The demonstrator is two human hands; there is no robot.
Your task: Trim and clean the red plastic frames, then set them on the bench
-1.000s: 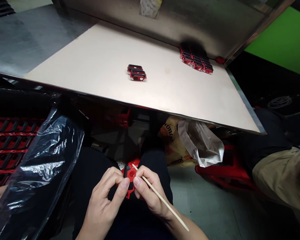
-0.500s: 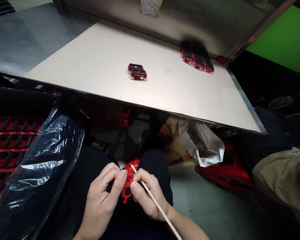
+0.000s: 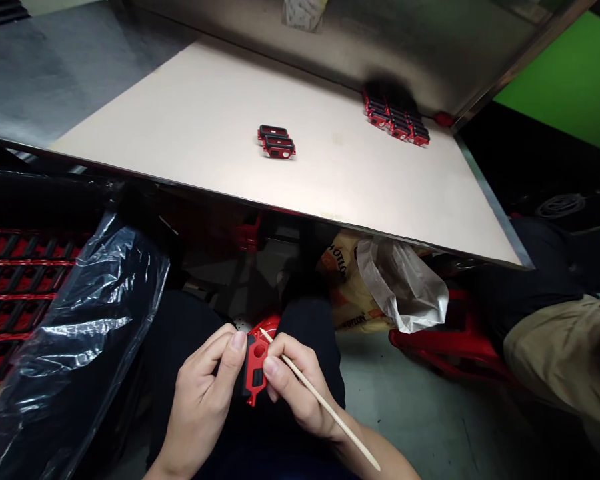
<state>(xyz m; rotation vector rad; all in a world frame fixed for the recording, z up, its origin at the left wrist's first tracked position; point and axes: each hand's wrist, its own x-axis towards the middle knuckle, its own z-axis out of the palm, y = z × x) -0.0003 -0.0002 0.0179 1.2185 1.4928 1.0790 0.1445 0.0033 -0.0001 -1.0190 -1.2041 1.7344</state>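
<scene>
While the left hand (image 3: 200,400) pinches a red-and-black plastic part (image 3: 255,363) closed between thumb and fingers above the lap (image 3: 310,333), the right hand (image 3: 300,387) firmly grips a thin wooden stick (image 3: 325,407) (its tip at the part).

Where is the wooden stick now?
In the head view, the wooden stick is pinched in the right hand, its tip over the red part held in the left hand.

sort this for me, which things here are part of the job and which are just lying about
In use: left hand, right hand, red-and-black plastic part, wooden stick, matching parts on the board

Lying about: white plastic bag, yellow sack, red stool
</scene>
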